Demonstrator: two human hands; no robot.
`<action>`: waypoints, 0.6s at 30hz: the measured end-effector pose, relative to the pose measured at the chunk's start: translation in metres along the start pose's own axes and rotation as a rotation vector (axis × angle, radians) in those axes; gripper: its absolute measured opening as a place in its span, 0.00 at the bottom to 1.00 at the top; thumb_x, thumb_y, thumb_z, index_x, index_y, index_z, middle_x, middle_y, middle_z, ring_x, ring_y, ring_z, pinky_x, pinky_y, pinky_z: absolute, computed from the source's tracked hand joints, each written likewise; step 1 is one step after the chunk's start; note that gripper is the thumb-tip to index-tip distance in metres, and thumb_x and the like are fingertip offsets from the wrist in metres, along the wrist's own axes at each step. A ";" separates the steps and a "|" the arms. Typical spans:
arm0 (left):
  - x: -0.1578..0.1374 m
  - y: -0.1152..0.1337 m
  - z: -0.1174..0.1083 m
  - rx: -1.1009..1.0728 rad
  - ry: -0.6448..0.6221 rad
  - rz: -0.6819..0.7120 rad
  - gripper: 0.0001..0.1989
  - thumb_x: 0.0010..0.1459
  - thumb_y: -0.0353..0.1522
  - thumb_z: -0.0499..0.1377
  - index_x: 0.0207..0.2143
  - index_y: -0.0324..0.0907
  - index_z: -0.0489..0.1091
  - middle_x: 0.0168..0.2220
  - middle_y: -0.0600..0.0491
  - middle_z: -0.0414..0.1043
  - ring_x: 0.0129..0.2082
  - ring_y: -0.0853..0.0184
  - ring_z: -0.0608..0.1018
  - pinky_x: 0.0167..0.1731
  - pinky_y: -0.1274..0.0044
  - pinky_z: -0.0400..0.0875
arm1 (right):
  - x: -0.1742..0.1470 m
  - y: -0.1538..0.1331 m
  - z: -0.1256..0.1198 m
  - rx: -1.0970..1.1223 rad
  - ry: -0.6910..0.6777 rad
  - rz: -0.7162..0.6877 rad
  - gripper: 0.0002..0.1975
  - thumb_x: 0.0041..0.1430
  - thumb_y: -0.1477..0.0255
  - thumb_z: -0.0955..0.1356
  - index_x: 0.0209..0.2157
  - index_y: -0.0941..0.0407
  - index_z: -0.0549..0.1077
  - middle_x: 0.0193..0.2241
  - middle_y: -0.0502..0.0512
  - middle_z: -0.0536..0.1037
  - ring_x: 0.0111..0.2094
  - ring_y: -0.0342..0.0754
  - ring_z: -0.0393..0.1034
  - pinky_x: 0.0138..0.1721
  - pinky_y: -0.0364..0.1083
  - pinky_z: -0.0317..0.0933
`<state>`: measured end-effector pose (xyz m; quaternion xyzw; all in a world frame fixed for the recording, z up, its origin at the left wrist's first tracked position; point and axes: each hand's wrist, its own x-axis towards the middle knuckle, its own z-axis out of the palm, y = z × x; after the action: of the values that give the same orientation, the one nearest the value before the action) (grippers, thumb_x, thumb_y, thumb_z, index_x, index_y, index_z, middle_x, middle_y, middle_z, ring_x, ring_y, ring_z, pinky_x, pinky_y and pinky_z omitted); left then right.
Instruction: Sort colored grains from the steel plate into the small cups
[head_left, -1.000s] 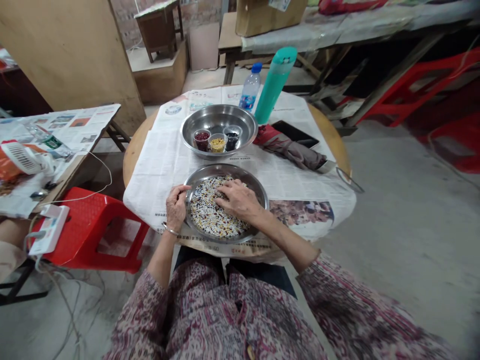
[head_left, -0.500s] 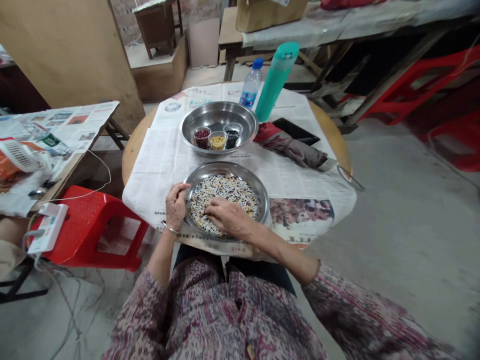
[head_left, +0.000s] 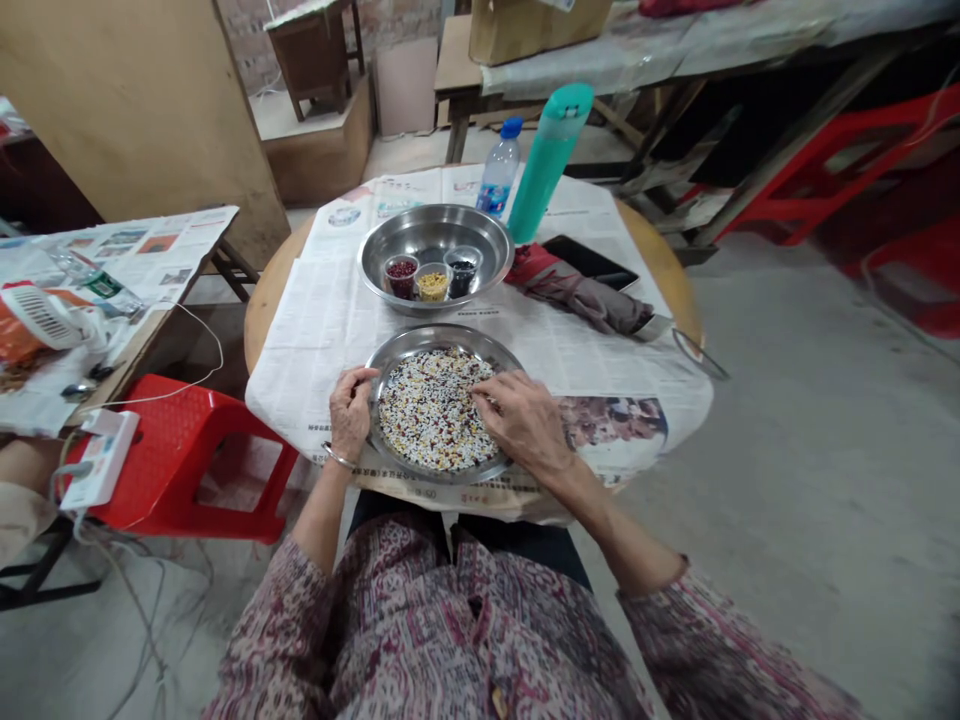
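A round, shallow metal tray (head_left: 399,342) lies near the table's front edge. A mix of white, yellow, dark red and black grains or beans (head_left: 431,412) covers its bottom. My left hand (head_left: 351,412) grips the tray's left rim, thumb side up. Over the right part of the mix is my right hand (head_left: 523,420), thumb and fingers pinched together; whatever they hold is too small or hidden to name. Behind the tray stands a deeper metal basin (head_left: 480,222) with three clear cups: dark red beans (head_left: 402,280), yellow ones (head_left: 432,286) and black ones (head_left: 460,280).
A blue-capped water bottle (head_left: 499,170) and a teal flask (head_left: 549,160) stand behind the basin. To the right lie a folded umbrella (head_left: 581,292) and a dark flat item (head_left: 589,260). A red stool (head_left: 187,450) with a power strip (head_left: 101,460) is at left.
My right hand has moved from the middle of the mix to the right side of the tray, fingers still pinched. My left hand stays on the rim.
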<state>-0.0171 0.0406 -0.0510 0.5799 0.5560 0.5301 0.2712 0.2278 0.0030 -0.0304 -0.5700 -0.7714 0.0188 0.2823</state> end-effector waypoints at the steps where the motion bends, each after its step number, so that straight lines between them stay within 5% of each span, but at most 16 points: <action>1: 0.000 0.001 -0.001 0.018 0.012 0.009 0.10 0.57 0.26 0.54 0.36 0.41 0.75 0.41 0.51 0.73 0.45 0.65 0.74 0.50 0.72 0.68 | -0.007 0.000 0.000 0.007 0.028 0.017 0.08 0.62 0.73 0.63 0.36 0.55 0.76 0.36 0.57 0.79 0.40 0.52 0.68 0.45 0.52 0.59; 7: -0.005 0.027 -0.007 0.330 0.021 0.280 0.07 0.57 0.29 0.60 0.38 0.43 0.74 0.46 0.46 0.70 0.51 0.59 0.71 0.54 0.65 0.65 | -0.036 -0.007 0.006 0.160 0.184 0.125 0.07 0.62 0.72 0.64 0.34 0.53 0.75 0.33 0.53 0.80 0.40 0.51 0.70 0.56 0.57 0.53; 12: -0.018 0.061 0.016 0.385 -0.414 0.501 0.09 0.59 0.28 0.58 0.41 0.45 0.73 0.43 0.48 0.72 0.47 0.61 0.73 0.53 0.64 0.67 | -0.040 -0.014 0.017 0.382 0.304 0.215 0.10 0.61 0.74 0.62 0.36 0.53 0.75 0.35 0.56 0.78 0.41 0.52 0.70 0.48 0.54 0.62; 18: -0.035 0.067 0.050 0.513 -0.741 0.453 0.18 0.56 0.25 0.59 0.49 0.45 0.70 0.46 0.48 0.69 0.47 0.60 0.72 0.50 0.67 0.71 | -0.044 -0.013 0.023 0.405 0.355 0.230 0.13 0.62 0.77 0.60 0.39 0.53 0.74 0.40 0.58 0.76 0.46 0.53 0.68 0.52 0.56 0.62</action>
<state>0.0588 0.0060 -0.0160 0.8832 0.3949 0.1806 0.1772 0.2142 -0.0335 -0.0634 -0.5799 -0.6208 0.1043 0.5171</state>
